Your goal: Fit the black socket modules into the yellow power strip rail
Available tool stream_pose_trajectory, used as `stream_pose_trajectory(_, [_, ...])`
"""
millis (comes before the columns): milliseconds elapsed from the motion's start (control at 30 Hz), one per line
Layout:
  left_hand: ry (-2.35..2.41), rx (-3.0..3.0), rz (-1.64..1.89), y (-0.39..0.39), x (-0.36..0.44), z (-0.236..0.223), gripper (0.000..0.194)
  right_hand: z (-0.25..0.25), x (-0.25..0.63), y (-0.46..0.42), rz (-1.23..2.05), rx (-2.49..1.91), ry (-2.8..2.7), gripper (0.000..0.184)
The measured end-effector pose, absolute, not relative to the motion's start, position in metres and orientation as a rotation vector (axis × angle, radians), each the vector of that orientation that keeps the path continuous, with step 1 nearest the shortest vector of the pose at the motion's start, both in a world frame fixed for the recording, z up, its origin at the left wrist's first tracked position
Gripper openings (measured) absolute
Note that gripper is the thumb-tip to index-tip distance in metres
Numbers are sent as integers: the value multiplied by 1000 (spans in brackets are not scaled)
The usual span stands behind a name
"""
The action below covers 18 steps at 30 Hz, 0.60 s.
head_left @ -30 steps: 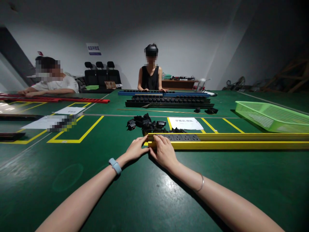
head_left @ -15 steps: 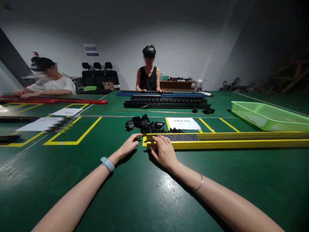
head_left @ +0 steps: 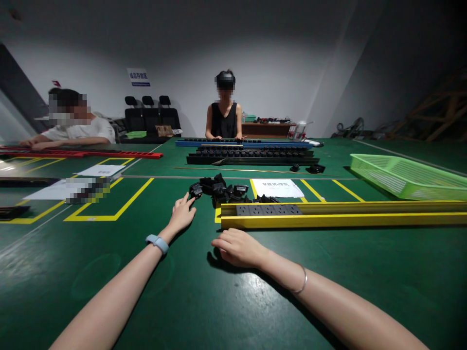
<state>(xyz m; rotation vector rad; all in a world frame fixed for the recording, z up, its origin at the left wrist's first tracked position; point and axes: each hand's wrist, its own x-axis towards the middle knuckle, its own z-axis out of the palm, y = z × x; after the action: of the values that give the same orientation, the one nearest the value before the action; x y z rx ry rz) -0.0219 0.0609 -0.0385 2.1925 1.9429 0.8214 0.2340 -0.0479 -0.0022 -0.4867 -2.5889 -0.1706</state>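
My left hand point(head_left: 182, 215) stretches its fingers to the near left side of a heap of black socket modules point(head_left: 219, 188). Its fingertips reach one black module point(head_left: 196, 190) at the heap's edge and seem to touch it, without a grip around it. In front of the yellow channel rail point(head_left: 328, 221), my right hand point(head_left: 239, 248) hovers just over the table with fingers curled together, and nothing shows in them. Several socket modules point(head_left: 270, 210) sit in a row inside the rail near its left end.
A green basket point(head_left: 408, 177) stands at the right, behind the rail. A white paper sign point(head_left: 277, 188) lies past the modules. Farther back are black and blue rails point(head_left: 251, 159) before a seated person point(head_left: 224, 119). Another person point(head_left: 87, 129) sits left, by red rails point(head_left: 142, 153).
My right hand has left the end of the yellow rail and come back toward me, its fingers curling. My left hand has shifted left, from beside the rail's end to the edge module.
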Motion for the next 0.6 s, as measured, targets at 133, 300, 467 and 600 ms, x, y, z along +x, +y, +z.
stream_pose_trajectory(133, [1920, 2204, 826, 60, -23, -41, 53, -1, 234, -47, -72, -553, -2611, 19])
stream_pose_trajectory(300, [1865, 2284, 977, 59, -25, -43, 47, 0, 234, -47, -37, -573, -2638, 20])
stream_pose_trajectory(467, [1924, 2279, 861, 58, -22, -40, 46, -1, 234, -47, -59, -593, -2646, 20])
stream_pose_trajectory(600, [1910, 2260, 803, 59, -20, -37, 48, 2, 235, -47, -29, -565, -2664, 21])
